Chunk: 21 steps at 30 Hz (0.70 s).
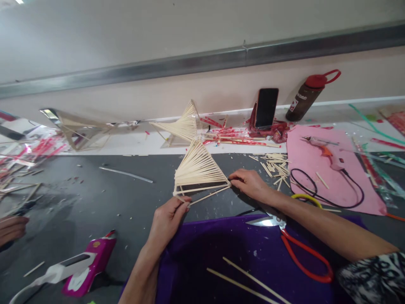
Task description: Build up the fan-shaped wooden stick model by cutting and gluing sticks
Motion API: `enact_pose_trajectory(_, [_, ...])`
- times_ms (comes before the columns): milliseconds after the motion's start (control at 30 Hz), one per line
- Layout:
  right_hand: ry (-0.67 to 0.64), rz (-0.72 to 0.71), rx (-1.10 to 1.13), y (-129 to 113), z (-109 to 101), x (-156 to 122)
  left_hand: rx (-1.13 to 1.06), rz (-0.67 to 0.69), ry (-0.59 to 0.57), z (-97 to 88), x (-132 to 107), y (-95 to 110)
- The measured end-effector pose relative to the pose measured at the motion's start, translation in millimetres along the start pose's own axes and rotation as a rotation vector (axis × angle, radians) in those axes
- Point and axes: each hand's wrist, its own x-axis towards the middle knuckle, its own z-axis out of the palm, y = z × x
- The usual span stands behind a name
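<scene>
A fan-like model of thin wooden sticks (201, 166) stands on the grey tabletop in front of me. My left hand (169, 217) pinches the stick frame at its near corner, thumb and finger closed together. At the right corner of the same model, my right hand (249, 183) has its fingertips closed on the point where the sticks meet. Scissors (289, 240) with red handles lie below my right forearm, partly over a purple cloth (196, 253). Two long loose sticks (243, 280) rest on that cloth.
Behind stands a similar stick model (182, 126). A phone (266, 108) and a bottle (305, 97) lean near the wall. A glue gun (327, 154) lies on pink paper (357, 185), beside short cut sticks (275, 166). Another person's hand (12, 230) is at left, near a magenta-and-white tool (91, 264).
</scene>
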Motion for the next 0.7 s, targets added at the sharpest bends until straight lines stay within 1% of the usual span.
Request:
enact_pose_trajectory(133, [-0.008, 0.011, 0.047, 0, 1, 6, -0.009, -0.019, -0.017, 0.6, -1, -2])
enact_pose_trajectory(367, [-0.033, 0.037, 0.084, 1, 0, 9, -0.017, -0.018, -0.015, 1.1, 0, -4])
enact_pose_trajectory(600, [-0.038, 0.043, 0.070, 1, 6, 13, -0.016, -0.019, -0.011, 1.7, -1, -5])
enact_pose_trajectory(700, [-0.030, 0.033, 0.056, 0, 5, 14, -0.019, -0.012, -0.013, 1.8, -1, -6])
